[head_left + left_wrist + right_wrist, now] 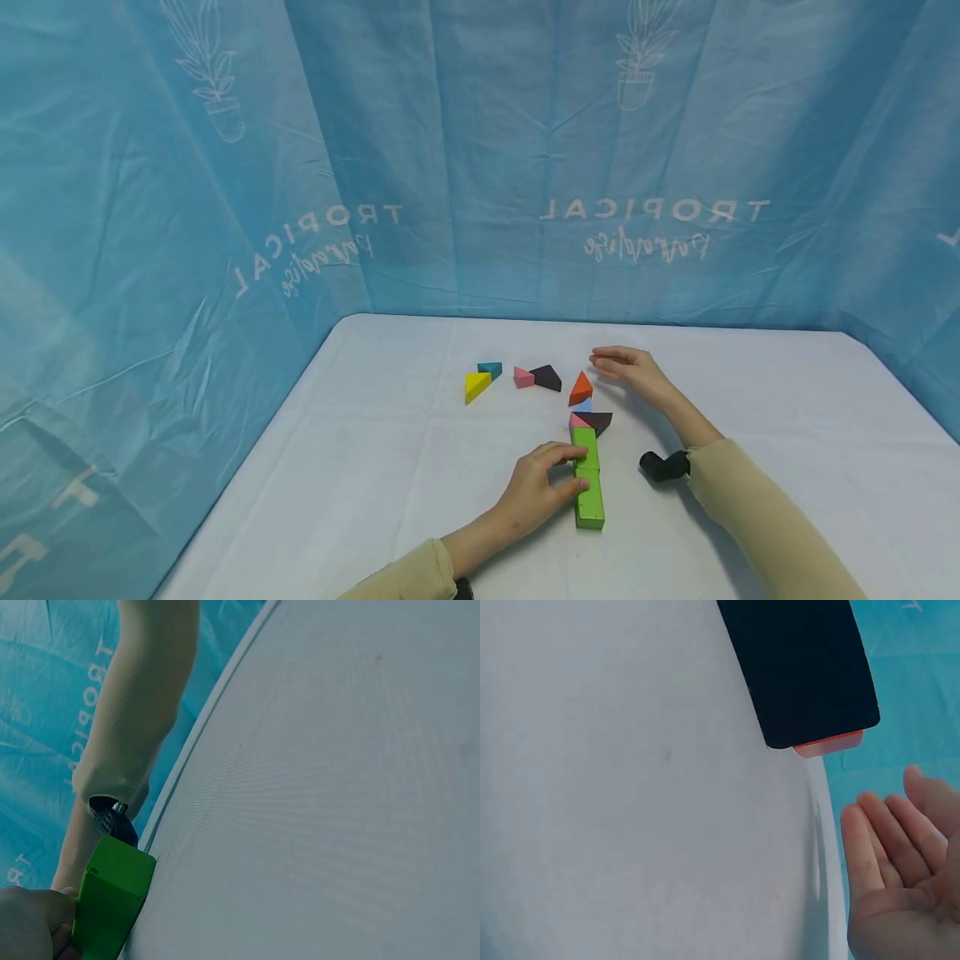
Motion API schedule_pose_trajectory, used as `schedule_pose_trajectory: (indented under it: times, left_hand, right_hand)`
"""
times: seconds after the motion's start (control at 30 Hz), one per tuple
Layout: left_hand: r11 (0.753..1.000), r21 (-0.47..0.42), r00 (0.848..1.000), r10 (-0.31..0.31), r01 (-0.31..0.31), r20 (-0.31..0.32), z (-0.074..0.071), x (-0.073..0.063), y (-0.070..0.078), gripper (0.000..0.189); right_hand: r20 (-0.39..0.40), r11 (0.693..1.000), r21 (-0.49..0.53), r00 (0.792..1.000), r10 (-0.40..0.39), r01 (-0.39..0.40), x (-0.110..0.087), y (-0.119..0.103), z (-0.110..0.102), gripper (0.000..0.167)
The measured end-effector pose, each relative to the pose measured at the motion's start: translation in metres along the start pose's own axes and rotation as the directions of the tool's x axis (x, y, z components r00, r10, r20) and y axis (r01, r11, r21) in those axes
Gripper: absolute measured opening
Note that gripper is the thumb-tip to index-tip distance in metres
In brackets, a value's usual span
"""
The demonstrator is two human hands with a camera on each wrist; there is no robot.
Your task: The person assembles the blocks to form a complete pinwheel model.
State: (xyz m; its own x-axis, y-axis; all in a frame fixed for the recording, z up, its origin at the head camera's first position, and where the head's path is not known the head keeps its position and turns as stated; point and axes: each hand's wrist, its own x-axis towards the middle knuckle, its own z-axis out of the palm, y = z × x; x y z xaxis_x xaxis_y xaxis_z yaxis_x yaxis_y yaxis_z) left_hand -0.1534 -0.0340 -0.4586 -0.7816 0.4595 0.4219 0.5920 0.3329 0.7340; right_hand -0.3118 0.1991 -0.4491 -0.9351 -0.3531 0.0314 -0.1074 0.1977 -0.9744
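Note:
Two green rectangular blocks lie end to end in the head view, an upper one (590, 454) and a lower one (591, 507). My left hand (532, 487) touches them from the left, forefinger on the upper block, thumb on the lower. Beyond them stand a small pink piece (578, 422), a dark four-sided block (598, 420), a light-blue triangle (583, 406) and an orange-red block (581, 390). My right hand (633, 375), holding nothing, hovers right of the orange-red block. The right wrist view shows its palm and loosely extended fingers (862, 859).
Left of the row lie a yellow triangle (476, 387), a teal triangle (491, 369), another pink block (523, 377) and another dark block (546, 377). A white cloth (360, 433) covers the table; blue printed curtains (495, 167) stand behind and beside it.

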Motion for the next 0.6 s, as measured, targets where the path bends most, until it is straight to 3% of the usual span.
schedule_pose_trajectory:
  times: [0.2,0.47,0.6]
  left_hand:
    - [1.0,-0.011,1.0,-0.023,0.023,0.011,0.0,0.001,0.001,0.036]
    - [1.0,0.0,1.0,-0.008,0.008,0.004,0.0,0.001,0.0,0.036]
    - [1.0,-0.005,1.0,-0.016,0.016,0.007,-0.001,0.0,0.001,0.036]
  right_hand:
    - [0.054,0.993,-0.119,0.999,0.007,-0.001,-0.002,0.0,0.007,0.05]
    - [0.133,0.992,-0.123,0.991,-0.001,0.017,-0.016,-0.031,0.02,0.041]
    - [0.157,0.992,-0.125,0.988,-0.011,0.031,-0.018,-0.034,0.022,0.04]
